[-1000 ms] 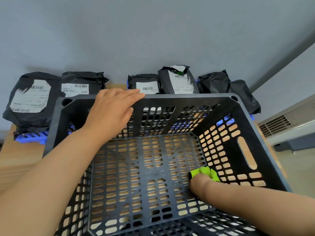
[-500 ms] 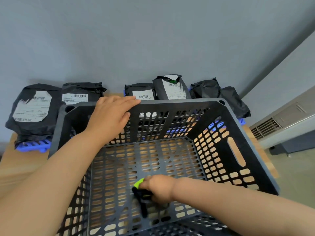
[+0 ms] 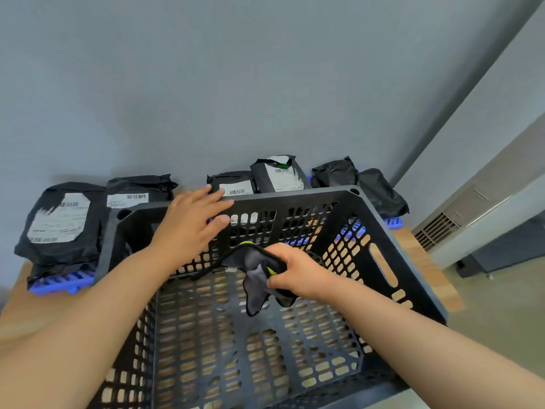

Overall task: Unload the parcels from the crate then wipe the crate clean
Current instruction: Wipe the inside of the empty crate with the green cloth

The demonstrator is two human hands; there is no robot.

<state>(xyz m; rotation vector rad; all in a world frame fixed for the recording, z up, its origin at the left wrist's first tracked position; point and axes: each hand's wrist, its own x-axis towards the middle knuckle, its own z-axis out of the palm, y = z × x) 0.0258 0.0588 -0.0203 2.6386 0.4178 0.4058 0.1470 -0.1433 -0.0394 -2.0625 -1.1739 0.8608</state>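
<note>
A black perforated plastic crate [image 3: 380,228] stands on a wooden table, with nothing lying on its floor. My left hand [image 3: 191,222] rests flat on the crate's far rim, fingers straight over the edge. My right hand [image 3: 295,273] grips a grey cloth [image 3: 256,278] with a black border and a green patch, held up inside the crate near the far wall. Several black parcels with white labels stand behind the crate along the wall, such as a large one [image 3: 59,219] at the left and an upright one [image 3: 280,175] in the middle.
The parcels sit on blue plastic racks [image 3: 62,283] on the wooden table [image 3: 424,267]. A grey wall rises behind them. At the right a white wall heater with a vent grille [image 3: 439,228] stands beside the table, over a greenish floor.
My right hand has lifted the cloth from the crate floor up towards the far wall. The left hand stays on the rim. The view has tilted upward.
</note>
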